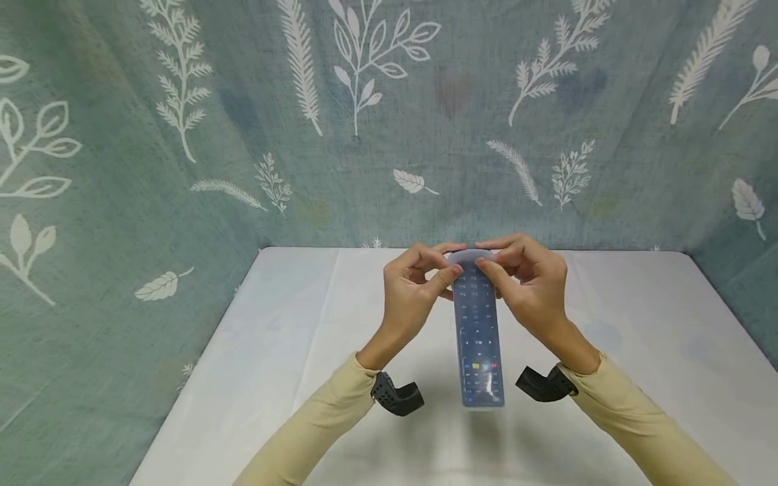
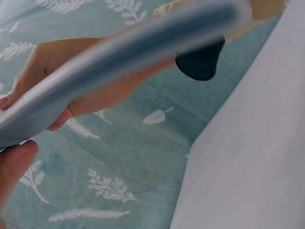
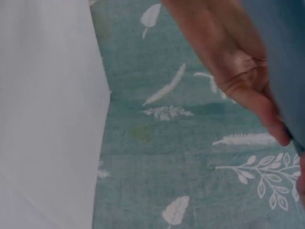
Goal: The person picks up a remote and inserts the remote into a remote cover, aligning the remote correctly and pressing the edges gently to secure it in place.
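Note:
A dark blue remote control [image 1: 478, 337] in a translucent cover hangs above the table, its buttons facing the head camera and its lower end free. At the upper left corner my left hand [image 1: 406, 293] pinches the cover, thumb on the front. My right hand [image 1: 536, 287] pinches the upper right corner likewise, thumb close to the left one. The left wrist view catches the remote [image 2: 119, 59] side-on and blurred, with the right hand [image 2: 105, 95] beyond it. Part of the remote [image 3: 279, 43] fills the right wrist view's upper right. Fingers behind the cover are partly hidden.
A white-covered table [image 1: 292, 405] lies below both hands. Green-grey cloth [image 1: 377, 169] with white leaf prints hangs behind and along the sides. Black wrist mounts [image 1: 398, 395] stick out inward from both wrists, on either side of the remote.

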Demonstrator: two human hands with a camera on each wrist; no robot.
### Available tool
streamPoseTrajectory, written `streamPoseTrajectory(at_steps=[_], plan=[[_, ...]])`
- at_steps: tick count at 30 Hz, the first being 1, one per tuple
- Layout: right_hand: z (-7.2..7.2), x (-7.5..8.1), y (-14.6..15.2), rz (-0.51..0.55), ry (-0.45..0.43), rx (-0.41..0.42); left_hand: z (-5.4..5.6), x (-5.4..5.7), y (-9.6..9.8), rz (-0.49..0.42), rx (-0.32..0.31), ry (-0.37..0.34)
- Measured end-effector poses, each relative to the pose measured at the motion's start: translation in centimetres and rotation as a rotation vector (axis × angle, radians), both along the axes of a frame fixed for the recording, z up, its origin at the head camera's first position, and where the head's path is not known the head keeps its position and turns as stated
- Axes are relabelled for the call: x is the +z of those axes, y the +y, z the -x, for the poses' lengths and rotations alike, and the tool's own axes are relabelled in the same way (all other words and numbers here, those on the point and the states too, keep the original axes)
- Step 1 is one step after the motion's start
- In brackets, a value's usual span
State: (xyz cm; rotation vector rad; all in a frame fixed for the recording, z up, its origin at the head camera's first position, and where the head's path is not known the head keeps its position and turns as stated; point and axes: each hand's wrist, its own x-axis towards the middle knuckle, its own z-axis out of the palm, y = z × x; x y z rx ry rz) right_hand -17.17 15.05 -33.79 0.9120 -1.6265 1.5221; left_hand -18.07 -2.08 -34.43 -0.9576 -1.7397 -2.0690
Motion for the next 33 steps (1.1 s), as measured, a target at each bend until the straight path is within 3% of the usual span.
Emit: streamPoseTrajectory(at_steps=[6, 14, 19, 22, 25, 29, 33], plan=[[-1.0, -0.2, 0.7, 0.026, -0.227, 0.090, -0.1, -0.3, -0.2, 0.029, -0.026, -0.042], [-1.8, -0.5, 0.8, -0.012, -0.329, 0.018, -0.2, -0.7, -0.1, 0.060, -0.023, -0.082], [-2.4, -0.9, 0.4, -0.014, -0.349, -0.045, -0.7, -0.9, 0.2, 0.092, 0.096, -0.105], [-2.6, -1.1, 0.0, -0.022, -0.345, -0.062, -1.6, -0.3, 0.3, 0.106, 0.201, -0.128], [-2.8, -1.4, -0.5, -0.038, -0.344, -0.092, -2.5, 0.4, 0.2, 0.125, 0.268, -0.140], [-2.9, -1.7, -0.9, -0.037, -0.348, -0.145, -3.0, 0.2, 0.2, 0.157, 0.293, -0.132], [-3.3, -1.8, -1.0, -0.017, -0.364, -0.166, -2.8, -1.1, 0.5, 0.189, 0.268, -0.135]])
